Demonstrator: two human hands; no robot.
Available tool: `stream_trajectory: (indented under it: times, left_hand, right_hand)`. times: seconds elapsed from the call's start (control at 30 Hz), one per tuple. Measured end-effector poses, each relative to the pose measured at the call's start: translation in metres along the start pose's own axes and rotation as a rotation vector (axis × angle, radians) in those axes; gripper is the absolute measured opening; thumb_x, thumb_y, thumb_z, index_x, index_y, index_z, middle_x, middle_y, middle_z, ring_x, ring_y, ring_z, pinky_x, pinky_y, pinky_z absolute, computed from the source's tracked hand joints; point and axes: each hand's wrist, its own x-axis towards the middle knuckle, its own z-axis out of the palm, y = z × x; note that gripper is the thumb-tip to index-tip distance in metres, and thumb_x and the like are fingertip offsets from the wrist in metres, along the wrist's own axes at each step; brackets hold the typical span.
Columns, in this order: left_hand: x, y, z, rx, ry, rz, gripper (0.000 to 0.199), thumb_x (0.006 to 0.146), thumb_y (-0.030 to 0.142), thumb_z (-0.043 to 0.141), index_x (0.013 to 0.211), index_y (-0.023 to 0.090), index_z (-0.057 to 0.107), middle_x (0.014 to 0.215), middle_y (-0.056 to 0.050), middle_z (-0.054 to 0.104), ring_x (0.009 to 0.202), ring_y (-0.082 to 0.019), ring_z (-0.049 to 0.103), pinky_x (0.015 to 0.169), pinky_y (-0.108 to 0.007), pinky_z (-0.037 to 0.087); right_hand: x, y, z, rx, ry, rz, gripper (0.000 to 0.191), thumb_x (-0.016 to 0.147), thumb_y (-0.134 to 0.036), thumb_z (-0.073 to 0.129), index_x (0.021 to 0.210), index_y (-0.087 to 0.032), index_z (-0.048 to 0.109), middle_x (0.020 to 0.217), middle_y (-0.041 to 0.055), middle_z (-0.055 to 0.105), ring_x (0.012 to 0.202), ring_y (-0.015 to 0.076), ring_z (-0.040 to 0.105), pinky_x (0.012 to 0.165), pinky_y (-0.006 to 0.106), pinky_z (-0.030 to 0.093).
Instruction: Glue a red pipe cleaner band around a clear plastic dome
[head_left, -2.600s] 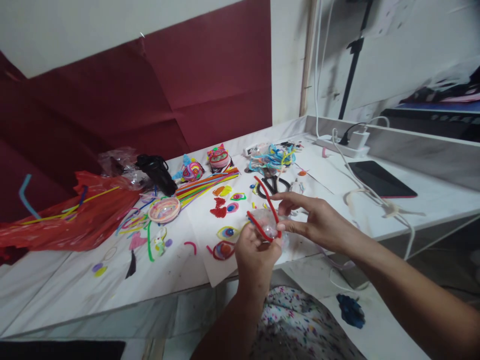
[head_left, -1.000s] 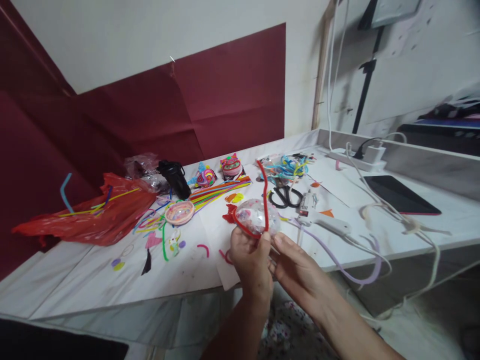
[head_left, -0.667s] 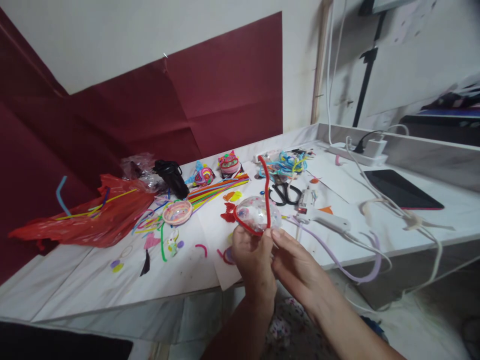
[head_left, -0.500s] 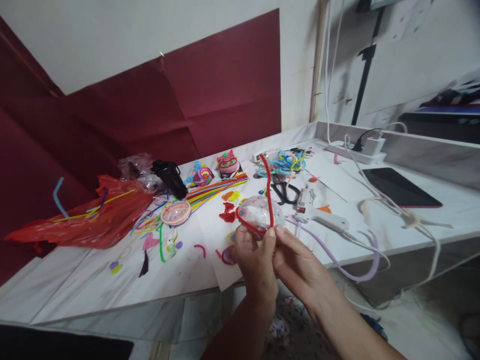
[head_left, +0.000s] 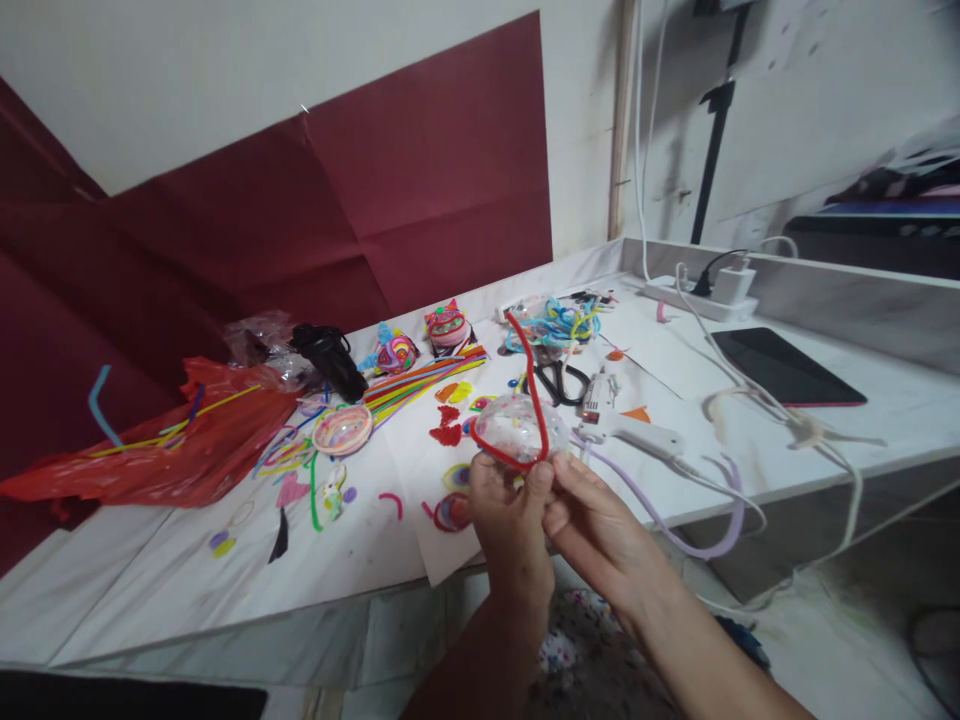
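Observation:
A clear, speckled plastic dome [head_left: 510, 424] is held above the front edge of the table. A red pipe cleaner [head_left: 534, 385] runs along its near rim, and its long free end rises and curves up to the left. My left hand [head_left: 514, 525] is closed on the dome's lower edge, with the thumb pressing the pipe cleaner against it. My right hand [head_left: 600, 520] pinches at the rim on the right, beside the left thumb. Exactly what its fingertips grip is partly hidden.
Right of the dome lie black-handled scissors [head_left: 559, 382] and a white glue gun [head_left: 637, 437] with its cord. A tablet [head_left: 787, 366] is farther right. Bundled pipe cleaners [head_left: 427, 378], decorated figures [head_left: 448, 330] and a red plastic bag [head_left: 187, 440] are at the back and left.
The view has shifted a little, so the table things appear farther left. The pipe cleaner's bend at the rim looks slightly rounder. Both hands keep nearly the same hold.

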Motion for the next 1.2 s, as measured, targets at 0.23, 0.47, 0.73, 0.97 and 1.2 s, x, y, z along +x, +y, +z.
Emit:
stream_trajectory:
  times: [0.23,0.47,0.73,0.97,1.2]
  left_hand:
    - [-0.001,-0.005,-0.001,0.052,-0.024,0.028,0.025,0.071,0.024,0.073,0.09,0.02,0.058,0.089,-0.002,0.067,0.086,-0.015,0.064,0.077,-0.025,0.05]
    - [-0.004,-0.009,-0.009,0.139,-0.092,0.02,0.027,0.074,0.027,0.071,0.096,0.021,0.056,0.093,-0.003,0.066,0.088,-0.016,0.063,0.079,-0.027,0.049]
    - [0.015,0.057,-0.027,0.815,-0.209,0.848,0.018,0.083,0.019,0.06,0.101,0.024,0.062,0.099,-0.003,0.064,0.093,-0.017,0.059,0.083,-0.033,0.048]
    - [0.063,0.093,-0.003,1.311,-0.88,1.356,0.015,0.088,0.021,0.057,0.101,0.022,0.063,0.106,0.0,0.071,0.106,-0.018,0.057,0.099,-0.043,0.031]
    - [0.072,0.097,0.001,1.358,-1.041,1.301,0.012,0.091,0.021,0.052,0.09,0.021,0.063,0.093,0.001,0.071,0.1,-0.016,0.059,0.099,-0.041,0.029]
  right_hand:
    - [0.001,-0.003,-0.003,-0.009,0.054,-0.017,0.016,0.067,-0.036,0.074,0.079,-0.029,0.068,0.087,0.0004,0.073,0.079,0.0246,0.068,0.063,0.036,0.056]
    - [0.0,-0.01,-0.002,0.053,0.101,-0.047,0.015,0.067,-0.03,0.076,0.08,-0.025,0.07,0.089,0.002,0.073,0.08,0.022,0.067,0.065,0.031,0.057]
    - [-0.002,-0.024,-0.01,0.094,0.185,-0.053,0.035,0.056,-0.023,0.084,0.089,-0.019,0.072,0.09,0.0011,0.072,0.073,0.0113,0.062,0.061,0.019,0.055]
    - [-0.01,-0.029,-0.013,0.03,0.145,-0.003,0.039,0.053,-0.025,0.086,0.089,-0.018,0.072,0.083,0.0008,0.069,0.067,0.009,0.059,0.058,0.017,0.054]
    - [-0.008,-0.031,-0.012,0.028,0.131,-0.002,0.038,0.051,-0.024,0.087,0.085,-0.017,0.072,0.076,0.0005,0.068,0.062,0.008,0.057,0.054,0.016,0.052]
